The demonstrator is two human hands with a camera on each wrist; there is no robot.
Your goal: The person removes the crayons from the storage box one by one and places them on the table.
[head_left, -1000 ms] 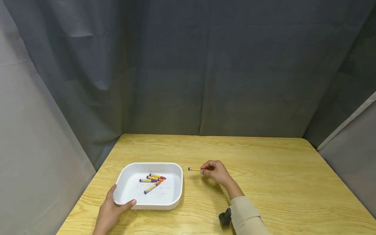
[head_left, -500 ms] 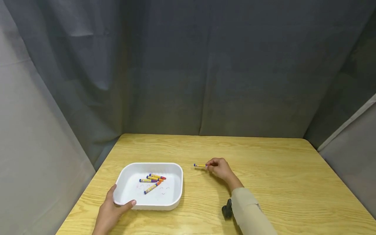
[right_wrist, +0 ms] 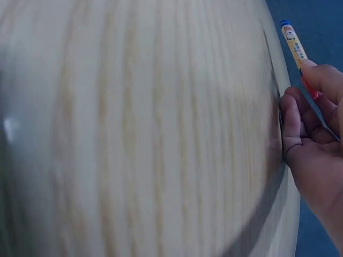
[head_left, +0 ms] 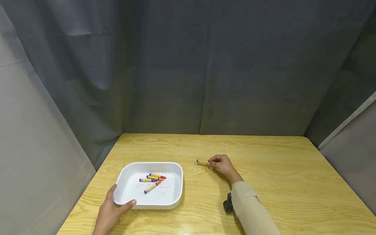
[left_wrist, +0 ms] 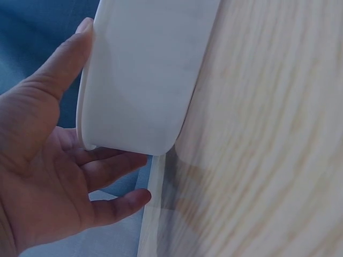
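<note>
**Crayon pinched over the desk, tray steadied**

A wooden desk [head_left: 264, 169] is seen from above, with grey curtains [head_left: 205, 65] hung behind it and on both sides.

A crayon [head_left: 202, 161] is pinched at one end by the right hand [head_left: 221, 164], out beyond the tray's far right corner and well apart from it. The grip is a tight one: the fingers are curled in, with the fingertips [right_wrist: 316, 75] closed on the red end, and the yellow barrel and blue tip are left sticking out to the left. From the wrist view the crayon [right_wrist: 293, 44] is seen angled away from the palm. Whether the crayon is touching the desk cannot be told.

A white tray [head_left: 176, 182] is set near the front left of the desk. Its near left corner is held by the left hand [head_left: 113, 210]. Here the grip is spread wide: the thumb [left_wrist: 64, 59] is laid along the rim, while the nearly straight fingers [left_wrist: 110, 163] are tucked beneath the tray's base at the desk's edge.

Four crayons [head_left: 153, 181] are lying loose inside the tray, roughly at its middle.

A beige sleeve [head_left: 249, 212] is worn on the right arm, with a black wrist device [head_left: 227, 205] strapped beside it.
</note>
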